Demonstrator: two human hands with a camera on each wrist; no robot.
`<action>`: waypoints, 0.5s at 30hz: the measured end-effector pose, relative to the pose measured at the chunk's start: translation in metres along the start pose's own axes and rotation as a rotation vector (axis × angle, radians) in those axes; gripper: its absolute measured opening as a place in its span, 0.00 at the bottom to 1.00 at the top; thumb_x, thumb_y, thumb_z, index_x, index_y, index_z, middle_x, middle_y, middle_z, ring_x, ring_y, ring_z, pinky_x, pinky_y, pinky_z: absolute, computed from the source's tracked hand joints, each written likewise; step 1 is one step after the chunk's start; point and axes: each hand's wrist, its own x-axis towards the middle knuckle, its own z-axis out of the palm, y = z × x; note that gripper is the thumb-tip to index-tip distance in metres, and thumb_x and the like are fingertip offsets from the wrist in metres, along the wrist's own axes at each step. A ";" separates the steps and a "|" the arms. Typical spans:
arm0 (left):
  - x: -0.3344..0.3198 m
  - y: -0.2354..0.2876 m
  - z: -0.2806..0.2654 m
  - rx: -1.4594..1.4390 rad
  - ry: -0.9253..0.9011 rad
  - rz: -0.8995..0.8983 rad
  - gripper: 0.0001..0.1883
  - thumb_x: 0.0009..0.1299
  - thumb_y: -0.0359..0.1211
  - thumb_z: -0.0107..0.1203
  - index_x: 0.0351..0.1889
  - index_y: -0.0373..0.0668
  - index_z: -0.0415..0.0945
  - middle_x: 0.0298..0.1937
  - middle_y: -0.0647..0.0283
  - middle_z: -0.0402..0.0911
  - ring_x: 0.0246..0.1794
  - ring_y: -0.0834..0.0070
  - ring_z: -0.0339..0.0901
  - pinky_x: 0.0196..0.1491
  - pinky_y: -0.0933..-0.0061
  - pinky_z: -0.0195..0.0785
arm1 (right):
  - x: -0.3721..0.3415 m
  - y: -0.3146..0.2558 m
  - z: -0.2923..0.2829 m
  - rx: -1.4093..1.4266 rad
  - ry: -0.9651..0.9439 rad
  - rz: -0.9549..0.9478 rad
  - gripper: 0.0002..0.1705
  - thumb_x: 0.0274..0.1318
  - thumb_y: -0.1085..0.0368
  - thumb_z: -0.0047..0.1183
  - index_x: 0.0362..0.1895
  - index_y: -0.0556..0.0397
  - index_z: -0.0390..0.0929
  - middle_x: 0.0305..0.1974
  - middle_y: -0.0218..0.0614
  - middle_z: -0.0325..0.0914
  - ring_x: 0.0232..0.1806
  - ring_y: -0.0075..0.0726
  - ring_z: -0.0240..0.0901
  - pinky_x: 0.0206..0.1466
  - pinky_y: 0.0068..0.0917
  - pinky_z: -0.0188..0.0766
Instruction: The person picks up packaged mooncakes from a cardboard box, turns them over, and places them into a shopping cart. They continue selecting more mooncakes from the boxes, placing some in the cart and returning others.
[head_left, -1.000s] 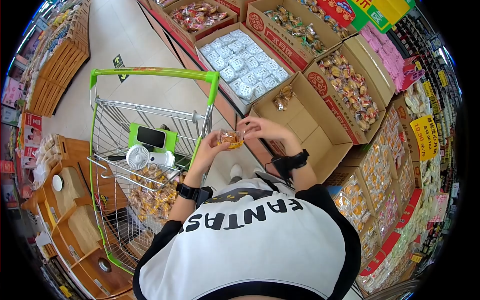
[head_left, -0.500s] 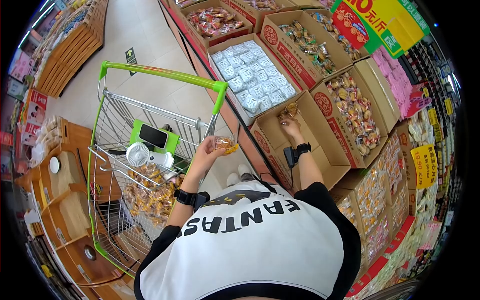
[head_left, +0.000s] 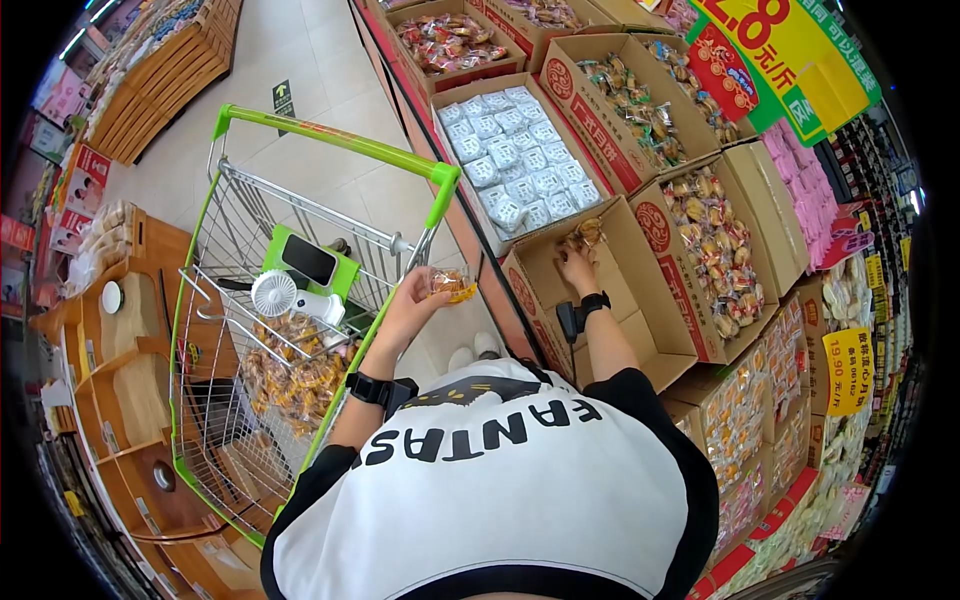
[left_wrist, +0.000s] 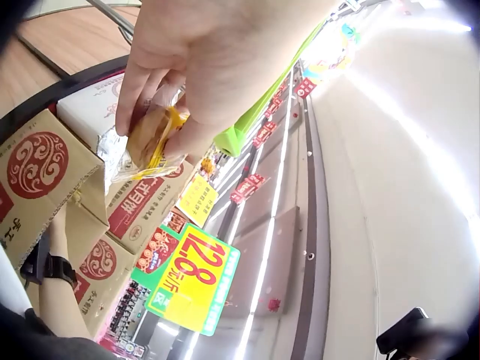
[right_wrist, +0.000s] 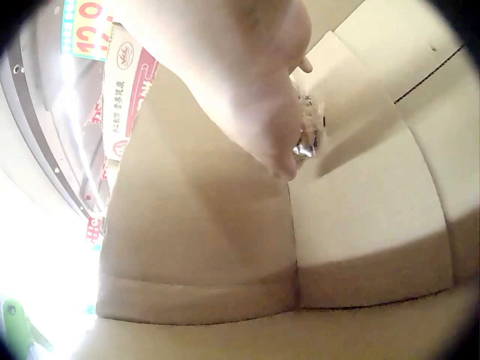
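Observation:
My left hand (head_left: 408,305) grips a mooncake in a clear wrapper with yellow edging (head_left: 452,286), held up between the cart and the boxes. In the left wrist view, thumb and fingers close round that wrapped mooncake (left_wrist: 154,139). My right hand (head_left: 577,268) is down inside a nearly bare cardboard box (head_left: 615,290), at its far left corner. There its fingers pinch a wrapped mooncake (right_wrist: 309,127), mostly hidden behind the thumb in the right wrist view. More wrapped mooncakes (head_left: 588,232) lie in that corner, right by the fingertips.
A shopping cart (head_left: 330,138) with a green handle stands at the left, holding a pile of wrapped mooncakes (head_left: 290,375), a white fan (head_left: 275,293) and a phone (head_left: 308,260). Boxes of white packets (head_left: 520,165) and other wrapped mooncakes (head_left: 710,240) surround the right hand's box.
My right hand has left the mooncake in the left hand and reached into the box corner. The left hand still holds its mooncake. The view has shifted, moving cart and boxes in frame.

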 end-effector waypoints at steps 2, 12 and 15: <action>0.000 -0.002 -0.002 0.010 -0.006 -0.003 0.16 0.59 0.26 0.53 0.46 0.37 0.64 0.41 0.65 0.72 0.42 0.80 0.71 0.46 0.79 0.66 | -0.002 -0.001 0.000 -0.013 0.001 -0.002 0.20 0.46 0.50 0.50 0.47 0.30 0.70 0.57 0.45 0.50 0.60 0.54 0.41 0.58 0.53 0.45; -0.003 0.001 -0.005 0.050 -0.035 -0.032 0.17 0.60 0.26 0.53 0.46 0.37 0.63 0.41 0.66 0.71 0.42 0.80 0.70 0.46 0.79 0.65 | -0.013 -0.004 -0.004 0.691 0.186 -0.190 0.17 0.51 0.58 0.48 0.43 0.45 0.59 0.44 0.40 0.66 0.43 0.41 0.65 0.41 0.32 0.64; -0.004 0.006 -0.006 0.071 -0.032 0.032 0.18 0.59 0.26 0.53 0.46 0.38 0.63 0.41 0.66 0.71 0.42 0.80 0.69 0.45 0.79 0.65 | -0.012 -0.011 -0.012 0.973 0.331 -0.242 0.16 0.53 0.64 0.47 0.44 0.44 0.56 0.44 0.37 0.66 0.40 0.35 0.69 0.38 0.26 0.66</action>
